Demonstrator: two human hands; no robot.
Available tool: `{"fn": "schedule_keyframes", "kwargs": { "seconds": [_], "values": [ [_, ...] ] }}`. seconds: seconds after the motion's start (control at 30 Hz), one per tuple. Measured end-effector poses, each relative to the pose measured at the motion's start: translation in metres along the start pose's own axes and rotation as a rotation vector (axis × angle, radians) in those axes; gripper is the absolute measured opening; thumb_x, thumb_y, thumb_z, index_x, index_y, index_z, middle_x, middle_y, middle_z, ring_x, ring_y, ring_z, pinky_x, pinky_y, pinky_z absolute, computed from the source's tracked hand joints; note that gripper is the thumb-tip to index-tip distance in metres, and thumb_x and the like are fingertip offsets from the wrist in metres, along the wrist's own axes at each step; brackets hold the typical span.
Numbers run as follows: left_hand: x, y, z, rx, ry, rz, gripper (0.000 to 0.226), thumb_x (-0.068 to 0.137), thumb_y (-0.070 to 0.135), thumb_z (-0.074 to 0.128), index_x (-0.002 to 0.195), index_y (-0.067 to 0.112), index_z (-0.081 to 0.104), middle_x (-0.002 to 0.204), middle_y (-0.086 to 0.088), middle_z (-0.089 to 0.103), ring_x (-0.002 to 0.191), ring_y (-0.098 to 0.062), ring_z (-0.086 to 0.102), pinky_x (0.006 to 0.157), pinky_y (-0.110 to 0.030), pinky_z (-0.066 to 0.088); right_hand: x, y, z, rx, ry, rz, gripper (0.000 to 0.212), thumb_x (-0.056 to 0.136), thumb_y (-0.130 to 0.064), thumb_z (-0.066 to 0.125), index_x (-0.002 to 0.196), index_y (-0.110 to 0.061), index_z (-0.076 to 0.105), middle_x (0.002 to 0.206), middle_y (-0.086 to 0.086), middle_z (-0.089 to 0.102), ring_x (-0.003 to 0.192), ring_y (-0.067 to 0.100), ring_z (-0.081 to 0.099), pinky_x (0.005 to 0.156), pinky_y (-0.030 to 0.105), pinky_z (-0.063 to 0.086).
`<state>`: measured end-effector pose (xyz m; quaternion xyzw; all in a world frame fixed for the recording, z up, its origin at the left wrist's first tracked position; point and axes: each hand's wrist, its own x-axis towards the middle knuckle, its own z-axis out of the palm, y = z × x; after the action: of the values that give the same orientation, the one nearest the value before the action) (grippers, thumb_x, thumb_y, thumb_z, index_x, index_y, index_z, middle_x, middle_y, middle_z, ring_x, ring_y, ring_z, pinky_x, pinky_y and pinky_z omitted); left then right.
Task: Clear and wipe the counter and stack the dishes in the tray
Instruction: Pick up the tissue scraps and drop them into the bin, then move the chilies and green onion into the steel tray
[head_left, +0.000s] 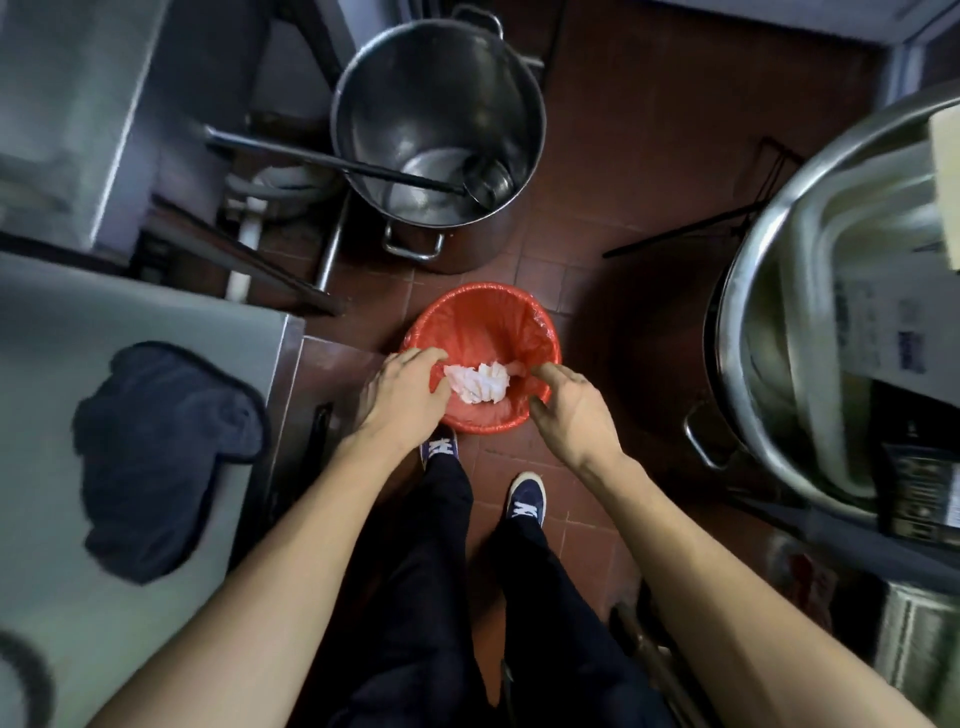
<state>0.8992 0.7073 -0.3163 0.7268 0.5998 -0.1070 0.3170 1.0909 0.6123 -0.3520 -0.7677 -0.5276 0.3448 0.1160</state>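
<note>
**Binning the counter scraps over the red basket**

Looking straight down, I take the red-lined bin (480, 358) on the tile floor as my landmark. Largest thing near it is the counter (130, 332), off to the bin's left, steel and flat, with a dark cloth (161, 467) lying crumpled on it. That cloth is my likely wiping tool: soft, limp, probably light, best gathered in a bunch at its middle rather than picked up by one corner. Beyond the bin stands a tall steel stockpot (439, 140) with a ladle (483, 182) resting inside it; to the bin's right sits another big steel pot (831, 322), only partly in view. No dish tray shows from here.

Over the bin, my left hand (402, 397) hangs with fingers curled at a crumpled white wad (478, 382), seemingly paper; I judge it is pinching the wad's left edge, though blur leaves the contact uncertain. My right hand (569, 410) hovers at the bin's right rim, fingers loosely bent, holding nothing.

The wad looks weightless and crushable, so it needs no care. The bin liner is thin and slippery; I would keep my fingers off it
</note>
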Motion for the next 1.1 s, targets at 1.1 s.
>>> {"fn": "schedule_keyframes", "kwargs": {
  "seconds": [1.1],
  "values": [
    [-0.378, -0.139, -0.008, -0.149, 0.648, -0.427, 0.038, 0.093, 0.035, 0.058, 0.129, 0.023, 0.06, 0.125, 0.002, 0.064, 0.114, -0.026, 0.058, 0.094, -0.042, 0.048, -0.206, -0.225, 0.029, -0.176, -0.208, -0.881, 0.039, 0.084, -0.017, 0.065, 0.123, -0.017, 0.065, 0.12, 0.007, 0.068, 0.107, 0.029, 0.064, 0.086, 0.043, 0.054]
  ]
}}
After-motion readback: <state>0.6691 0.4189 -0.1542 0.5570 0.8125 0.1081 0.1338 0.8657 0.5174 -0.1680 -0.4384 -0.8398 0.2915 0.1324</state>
